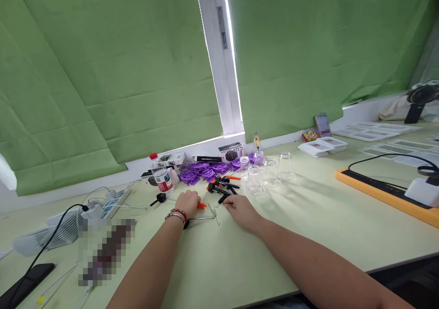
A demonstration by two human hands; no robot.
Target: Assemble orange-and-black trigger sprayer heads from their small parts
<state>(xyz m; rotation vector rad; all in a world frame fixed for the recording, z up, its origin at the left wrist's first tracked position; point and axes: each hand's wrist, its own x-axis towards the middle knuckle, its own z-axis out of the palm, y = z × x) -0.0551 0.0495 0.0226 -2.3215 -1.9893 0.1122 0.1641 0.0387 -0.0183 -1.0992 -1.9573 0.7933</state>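
My left hand [187, 203] is closed on the table, with an orange pointed piece [201, 205] sticking out from its fingers; the rest of that piece is hidden. My right hand [239, 210] pinches a small black piece [221, 201] with thumb and fingertips. Thin metal rods [217, 217] lie between the hands. Just beyond them is a loose group of black parts with orange ends [218, 189]. Left of my left hand lies a black knob-like part [159, 199] with a stem.
Clear glass jars [255, 183] stand beyond my right hand. Purple plastic pieces [206, 169] are piled at the back, near a red-capped bottle [161, 175] and small boxes [231, 151]. A power strip [115, 203] with cables is left; an orange-edged black bar [377, 191] is right.
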